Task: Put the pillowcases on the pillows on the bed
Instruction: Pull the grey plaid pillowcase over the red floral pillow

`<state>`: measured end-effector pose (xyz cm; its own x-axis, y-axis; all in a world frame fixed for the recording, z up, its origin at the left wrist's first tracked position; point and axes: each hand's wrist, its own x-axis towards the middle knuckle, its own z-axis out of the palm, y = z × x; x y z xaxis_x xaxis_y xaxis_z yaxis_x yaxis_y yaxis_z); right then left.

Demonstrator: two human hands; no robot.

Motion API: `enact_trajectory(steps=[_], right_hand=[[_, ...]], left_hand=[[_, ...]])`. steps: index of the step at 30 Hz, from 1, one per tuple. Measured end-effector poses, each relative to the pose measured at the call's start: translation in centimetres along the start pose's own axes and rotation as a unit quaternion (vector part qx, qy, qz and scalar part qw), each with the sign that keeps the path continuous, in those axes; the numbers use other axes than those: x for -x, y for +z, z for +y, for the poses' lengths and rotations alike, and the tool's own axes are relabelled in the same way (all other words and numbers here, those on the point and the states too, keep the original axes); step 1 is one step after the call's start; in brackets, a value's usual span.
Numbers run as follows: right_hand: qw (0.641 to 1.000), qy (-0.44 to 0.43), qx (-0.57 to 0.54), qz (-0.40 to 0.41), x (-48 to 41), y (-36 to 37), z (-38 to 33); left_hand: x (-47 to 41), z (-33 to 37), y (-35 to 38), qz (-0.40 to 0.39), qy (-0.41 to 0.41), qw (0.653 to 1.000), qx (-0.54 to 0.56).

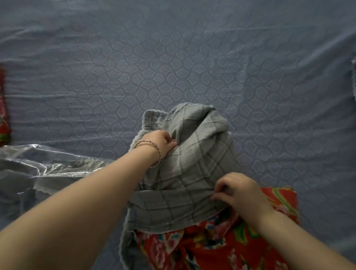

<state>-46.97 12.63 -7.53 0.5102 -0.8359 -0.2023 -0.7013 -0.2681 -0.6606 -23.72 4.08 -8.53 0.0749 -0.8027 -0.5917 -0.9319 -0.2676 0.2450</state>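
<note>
While left hand (159, 143) and right hand (238, 191) pinch a checked grey pillowcase (191, 167) over a red floral pillow (217, 249), crinkled clear plastic (34, 162), perhaps wrapping lace-edged cloth (43, 186), lies left of the fingers.

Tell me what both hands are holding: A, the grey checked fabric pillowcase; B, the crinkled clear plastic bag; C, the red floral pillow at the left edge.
A: the left hand and the right hand each grip the grey checked fabric pillowcase, which partly covers the red floral pillow nearest the person.
</note>
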Motion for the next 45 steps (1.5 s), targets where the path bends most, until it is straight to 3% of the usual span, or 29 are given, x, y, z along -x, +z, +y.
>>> enact_trajectory(steps=[3, 5, 8, 11, 14, 19, 22, 24, 26, 31, 34, 36, 38, 40, 42, 43, 45], right_hand=[[0.993, 0.086, -0.054, -0.056, -1.8, -0.7, 0.2], [0.992, 0.110, -0.044, -0.050, -3.0, -0.8, 0.7], [0.986, 0.161, 0.010, -0.047, -4.5, -0.8, 2.1], [0.977, 0.197, 0.030, -0.072, -5.4, -0.1, 3.0], [0.980, 0.197, 0.012, -0.029, -6.3, 0.1, 3.4], [0.991, 0.131, 0.026, -0.020, -6.7, -0.7, 4.4], [0.999, 0.012, 0.043, 0.011, -6.0, -1.9, 4.7], [1.000, 0.004, 0.024, 0.019, -5.0, -3.0, 4.6], [1.000, 0.020, 0.018, 0.003, -3.6, -3.4, 4.5], [0.982, -0.022, 0.165, -0.085, -2.3, -1.9, 4.7], [0.968, -0.023, 0.245, -0.054, -2.9, -1.2, 4.4], [0.961, -0.056, 0.270, -0.026, -3.1, -0.3, 3.4], [0.961, -0.089, 0.263, -0.006, -2.9, 1.0, 2.4], [0.966, -0.099, 0.239, -0.004, -2.1, 2.1, 1.6], [0.973, -0.093, 0.213, -0.004, -1.0, 2.6, 1.5], [0.978, -0.090, 0.190, -0.006, -0.6, 2.6, 1.6], [0.992, -0.067, 0.102, -0.029, -0.2, 2.5, 1.5]], left_hand=[[0.7, -1.3, 0.6, 0.094, 0.029, 0.991, 0.087], [2.5, -2.6, 1.2, 0.182, 0.105, 0.970, 0.120], [5.4, -5.5, 3.3, 0.224, 0.240, 0.944, 0.032], [7.0, -7.0, 4.9, 0.221, 0.229, 0.948, -0.025], [7.2, -6.1, 5.4, 0.264, 0.242, 0.932, -0.058], [7.6, -3.3, 5.5, 0.247, 0.232, 0.938, -0.067], [7.8, -2.0, 5.3, 0.249, 0.214, 0.944, 0.034], [8.1, -1.7, 5.4, 0.248, 0.223, 0.938, 0.092], [8.6, -2.1, 5.9, 0.260, 0.233, 0.936, 0.049], [8.2, -3.7, 5.6, 0.235, 0.292, 0.908, -0.185], [8.9, -5.9, 5.3, 0.228, 0.237, 0.928, -0.175], [10.6, -6.7, 4.6, 0.126, 0.117, 0.971, -0.168], [10.4, -7.1, 4.1, 0.041, 0.016, 0.985, -0.168], [9.4, -5.8, 2.5, 0.056, -0.019, 0.989, -0.135], [7.4, -3.7, 0.7, 0.183, 0.022, 0.982, -0.042], [5.9, -2.7, -0.1, 0.199, 0.055, 0.978, -0.003], [3.0, -0.9, -0.5, 0.098, 0.115, 0.988, -0.013]])
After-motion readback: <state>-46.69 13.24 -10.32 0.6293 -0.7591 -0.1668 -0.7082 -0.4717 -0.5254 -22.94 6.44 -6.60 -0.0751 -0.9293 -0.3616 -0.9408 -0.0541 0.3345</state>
